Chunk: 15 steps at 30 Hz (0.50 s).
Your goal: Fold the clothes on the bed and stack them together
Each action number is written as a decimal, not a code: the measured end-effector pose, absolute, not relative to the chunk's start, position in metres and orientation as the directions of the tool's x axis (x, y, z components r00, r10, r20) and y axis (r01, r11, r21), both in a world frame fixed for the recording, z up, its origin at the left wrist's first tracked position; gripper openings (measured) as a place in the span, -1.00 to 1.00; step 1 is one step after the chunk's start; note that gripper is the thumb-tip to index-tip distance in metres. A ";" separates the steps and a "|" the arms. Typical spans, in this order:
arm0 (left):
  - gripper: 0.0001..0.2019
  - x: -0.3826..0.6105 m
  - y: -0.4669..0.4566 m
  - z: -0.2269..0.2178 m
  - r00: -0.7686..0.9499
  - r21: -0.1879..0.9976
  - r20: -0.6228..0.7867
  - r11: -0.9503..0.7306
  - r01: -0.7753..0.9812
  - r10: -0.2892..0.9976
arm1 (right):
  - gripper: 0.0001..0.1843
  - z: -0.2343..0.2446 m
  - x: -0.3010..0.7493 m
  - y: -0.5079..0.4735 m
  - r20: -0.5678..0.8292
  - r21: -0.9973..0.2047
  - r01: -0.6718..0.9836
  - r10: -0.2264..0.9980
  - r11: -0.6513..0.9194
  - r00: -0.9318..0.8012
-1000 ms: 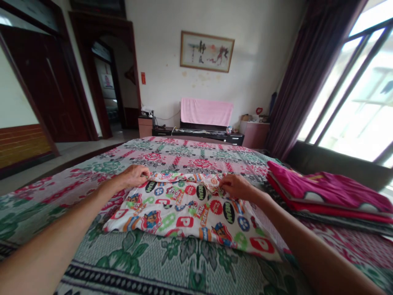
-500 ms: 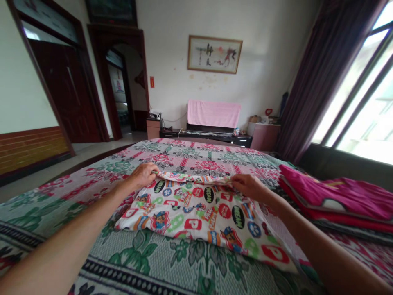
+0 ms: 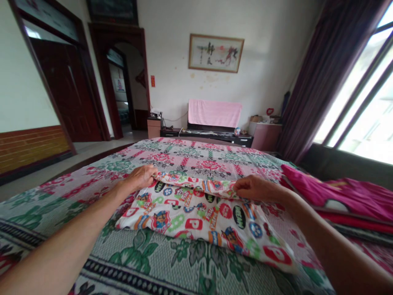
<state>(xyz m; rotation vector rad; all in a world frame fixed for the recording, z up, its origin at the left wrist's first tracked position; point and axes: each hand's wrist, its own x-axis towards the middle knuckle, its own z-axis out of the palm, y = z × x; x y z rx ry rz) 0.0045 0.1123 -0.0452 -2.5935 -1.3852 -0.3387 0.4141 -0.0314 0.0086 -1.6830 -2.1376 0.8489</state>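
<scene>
A white cloth (image 3: 196,219) printed with cartoon dogs and red, green and orange badges lies flat on the bed. Its far edge is folded over toward me in a narrow strip. My left hand (image 3: 143,177) is closed on the far left corner of that strip. At the strip's right end, my right hand (image 3: 253,187) pinches the folded edge, fingertips resting on the fabric. Whether the cloth is a garment or a plain piece, I cannot tell.
A flowered bedspread (image 3: 144,254) covers the bed. To the right sits a stack of folded clothes (image 3: 346,198), bright pink on top. Beyond the bed's far end are a low black cabinet (image 3: 208,137) and a pink towel (image 3: 215,112) draped over something.
The folded strip along the far edge has become wider and come toward me, mostly on the right. My right hand moved slightly nearer; my left hand barely shifted.
</scene>
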 end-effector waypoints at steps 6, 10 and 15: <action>-0.77 -0.002 0.115 -0.031 0.454 0.233 0.156 -0.479 0.846 0.877 | -0.80 -0.004 0.424 -0.031 -0.171 -0.628 0.757 0.917 0.181 -0.361; -0.68 -0.016 0.117 -0.021 0.403 0.430 -0.013 -0.358 0.829 0.915 | -0.75 -0.017 0.428 -0.026 -0.030 -0.663 0.728 0.965 0.176 -0.260; -0.63 -0.013 0.121 -0.026 0.179 0.328 0.187 -0.233 0.915 0.966 | -0.76 -0.028 0.415 -0.011 0.085 -0.604 0.758 0.966 0.245 -0.244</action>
